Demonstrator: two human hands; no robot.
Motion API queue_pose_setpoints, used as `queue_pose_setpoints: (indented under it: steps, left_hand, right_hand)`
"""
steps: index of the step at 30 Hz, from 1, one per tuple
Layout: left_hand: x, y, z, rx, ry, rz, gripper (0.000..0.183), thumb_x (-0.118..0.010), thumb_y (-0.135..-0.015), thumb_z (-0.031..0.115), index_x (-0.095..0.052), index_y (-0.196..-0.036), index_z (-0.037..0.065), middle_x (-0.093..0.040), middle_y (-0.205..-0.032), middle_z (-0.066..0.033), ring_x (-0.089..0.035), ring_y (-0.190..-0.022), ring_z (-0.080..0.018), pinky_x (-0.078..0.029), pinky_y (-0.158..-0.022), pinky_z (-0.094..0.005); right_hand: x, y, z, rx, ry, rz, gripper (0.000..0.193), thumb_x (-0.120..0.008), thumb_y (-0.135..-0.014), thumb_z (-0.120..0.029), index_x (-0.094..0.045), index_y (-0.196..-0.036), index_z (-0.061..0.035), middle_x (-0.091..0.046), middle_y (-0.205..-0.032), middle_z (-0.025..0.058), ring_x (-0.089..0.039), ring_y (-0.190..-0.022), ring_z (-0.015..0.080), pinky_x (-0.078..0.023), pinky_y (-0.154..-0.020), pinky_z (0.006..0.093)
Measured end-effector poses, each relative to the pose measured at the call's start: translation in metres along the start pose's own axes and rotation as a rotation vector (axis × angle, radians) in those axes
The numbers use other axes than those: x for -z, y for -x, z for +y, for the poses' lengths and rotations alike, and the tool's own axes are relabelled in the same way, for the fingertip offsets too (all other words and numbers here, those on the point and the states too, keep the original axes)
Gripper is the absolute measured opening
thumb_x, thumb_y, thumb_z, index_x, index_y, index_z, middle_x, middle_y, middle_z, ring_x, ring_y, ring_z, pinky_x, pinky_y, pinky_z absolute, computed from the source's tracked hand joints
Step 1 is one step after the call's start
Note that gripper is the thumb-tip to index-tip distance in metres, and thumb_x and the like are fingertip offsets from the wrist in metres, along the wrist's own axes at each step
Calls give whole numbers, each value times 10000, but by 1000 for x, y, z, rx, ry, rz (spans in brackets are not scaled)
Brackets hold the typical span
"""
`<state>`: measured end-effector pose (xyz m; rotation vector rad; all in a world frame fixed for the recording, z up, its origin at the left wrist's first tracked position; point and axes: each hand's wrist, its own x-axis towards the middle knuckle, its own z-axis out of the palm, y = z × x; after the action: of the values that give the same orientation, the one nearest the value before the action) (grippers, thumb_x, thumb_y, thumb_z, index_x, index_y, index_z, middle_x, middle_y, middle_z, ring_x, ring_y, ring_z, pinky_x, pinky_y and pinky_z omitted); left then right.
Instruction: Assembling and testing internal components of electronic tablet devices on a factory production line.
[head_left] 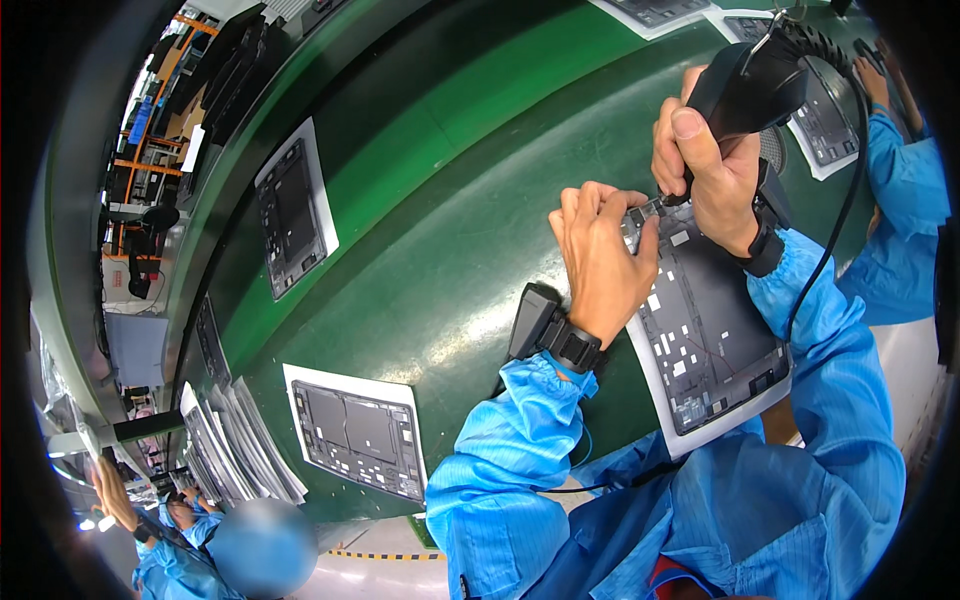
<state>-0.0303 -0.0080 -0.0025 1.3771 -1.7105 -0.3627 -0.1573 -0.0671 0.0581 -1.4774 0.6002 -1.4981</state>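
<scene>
A black electric screwdriver (755, 90) is gripped in my right hand (715, 165), its lower end pointing down at the far end of an opened tablet (715, 310). The tablet lies on a white sheet (690, 440), showing a dark inside dotted with small white labels. My left hand (605, 250) rests at the tablet's far left corner, thumb and fingers drawn together over small parts there; what they pinch is hidden. The screwdriver's tip is partly covered by my right fingers. Black bands sit on both wrists.
A black cable (845, 220) hangs beside my right forearm. More opened tablets lie on sheets at the left (360, 435) and on the bright green strip (290, 225). A sheet stack (235, 440) stands far left. Co-workers' blue sleeves (905, 170) show at the right and lower left.
</scene>
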Motion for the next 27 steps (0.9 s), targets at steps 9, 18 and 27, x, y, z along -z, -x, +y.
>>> queue_pose_setpoints:
  steps: [9,18,27]
  left_hand:
    - [0,0,1,2,4,-3,237,-819,-761,106,-739,-980,64,-610,-949,-64,-527,-954,-275,-352,-846,-399]
    - [0,0,0,-7,2,-9,228,-811,-770,116,-739,-980,63,-608,-948,-68,-532,-956,-278,-350,-848,-402]
    - [1,-1,1,-7,13,-14,233,-809,-772,109,-735,-988,62,-603,-951,-70,-534,-946,-275,-352,-848,-397]
  right_hand:
    - [1,1,0,-13,-5,7,271,-569,-1064,-224,-403,-902,-82,-463,-608,22,-411,-449,78,-371,-421,233]
    - [0,1,1,-2,-10,10,262,-576,-1060,-211,-409,-906,-80,-462,-609,21,-406,-450,76,-378,-418,234]
    - [1,2,0,-30,-20,14,246,-569,-1061,-191,-408,-912,-79,-465,-610,23,-401,-449,73,-373,-416,235]
